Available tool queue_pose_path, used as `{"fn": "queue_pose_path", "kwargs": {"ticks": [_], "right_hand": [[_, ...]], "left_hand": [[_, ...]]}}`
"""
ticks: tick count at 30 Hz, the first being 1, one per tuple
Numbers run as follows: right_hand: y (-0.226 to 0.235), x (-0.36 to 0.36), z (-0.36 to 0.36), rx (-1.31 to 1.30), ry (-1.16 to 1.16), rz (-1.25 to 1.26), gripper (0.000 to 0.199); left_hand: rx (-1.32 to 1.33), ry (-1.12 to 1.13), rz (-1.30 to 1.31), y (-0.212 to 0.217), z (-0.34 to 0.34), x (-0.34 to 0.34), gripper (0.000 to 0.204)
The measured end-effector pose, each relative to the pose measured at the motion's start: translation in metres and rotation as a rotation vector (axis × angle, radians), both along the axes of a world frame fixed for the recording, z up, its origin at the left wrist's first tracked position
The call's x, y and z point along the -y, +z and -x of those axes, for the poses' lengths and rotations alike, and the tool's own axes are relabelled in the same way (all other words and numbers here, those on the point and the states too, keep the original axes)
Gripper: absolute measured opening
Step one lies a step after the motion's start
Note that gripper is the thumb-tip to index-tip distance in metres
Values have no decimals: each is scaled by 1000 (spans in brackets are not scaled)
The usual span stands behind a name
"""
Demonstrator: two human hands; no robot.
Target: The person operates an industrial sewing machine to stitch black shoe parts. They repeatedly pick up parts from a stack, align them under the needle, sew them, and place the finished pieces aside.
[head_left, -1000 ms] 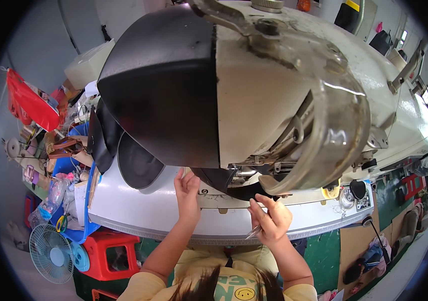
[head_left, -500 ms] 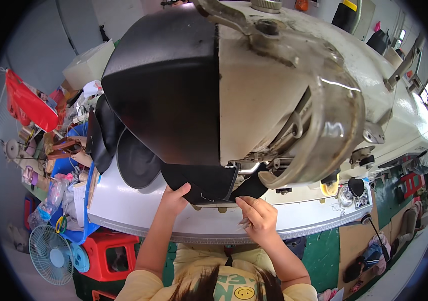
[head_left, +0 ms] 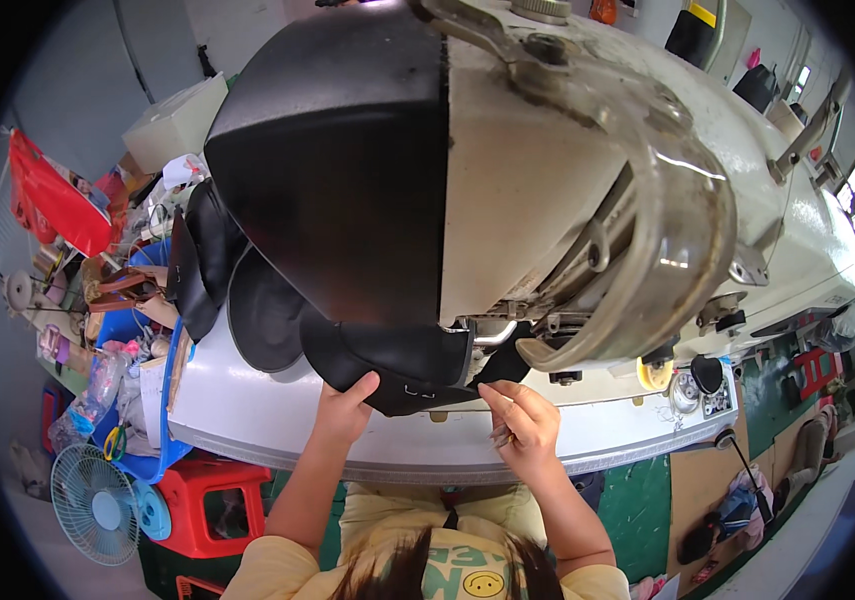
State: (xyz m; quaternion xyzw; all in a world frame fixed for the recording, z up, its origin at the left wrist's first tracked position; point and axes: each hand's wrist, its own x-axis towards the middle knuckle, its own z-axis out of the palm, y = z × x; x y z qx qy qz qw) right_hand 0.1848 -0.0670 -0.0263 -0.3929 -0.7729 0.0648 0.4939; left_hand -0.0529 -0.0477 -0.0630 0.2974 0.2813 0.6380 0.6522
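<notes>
A black leather-like piece (head_left: pixel 392 362) lies under the head of a big sewing machine (head_left: pixel 537 180), its near edge sticking out over the white table. My left hand (head_left: pixel 349 405) grips the piece's near left edge, thumb on top and fingers hidden beneath. Its right end is pinched between the thumb and fingers of my right hand (head_left: pixel 522 418). A small metal tool (head_left: pixel 500 437), too small to name, is tucked in my right palm. The needle area is mostly hidden behind the machine head. Another rounded black piece (head_left: pixel 265 318) lies to the left.
More black pieces (head_left: pixel 202 255) lean at the table's left side. Beside them a blue crate (head_left: pixel 160 460) holds bags and scraps. A red stool (head_left: pixel 209 510) and a blue fan (head_left: pixel 97 505) stand at lower left. The white table (head_left: pixel 247 415) has a curved-looking front edge.
The black piece has shifted left and turned, so that more of its near face and a small silvery mark show. Both hands keep their hold. The view has shifted slightly.
</notes>
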Motion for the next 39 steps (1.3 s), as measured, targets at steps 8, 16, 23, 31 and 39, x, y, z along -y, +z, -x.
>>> {"fn": "queue_pose_path", "kwargs": {"ticks": [8,16,23,31,39], "right_hand": [[1,-12,-2,-12,-43,-48,59],[-5,-23,2,-50,-126,-57,49],[-6,-15,17,146,-10,-112,55],[3,-15,26,203,-75,-142,59],[9,-17,16,218,-86,-165,55]], "left_hand": [[-32,37,-66,9,-5,2,45],[-18,24,-85,21,-13,-4,42],[116,-8,1,29,-25,-7,40],[49,-91,17,17,-25,3,35],[412,-83,355,15,-1,-14,53]]}}
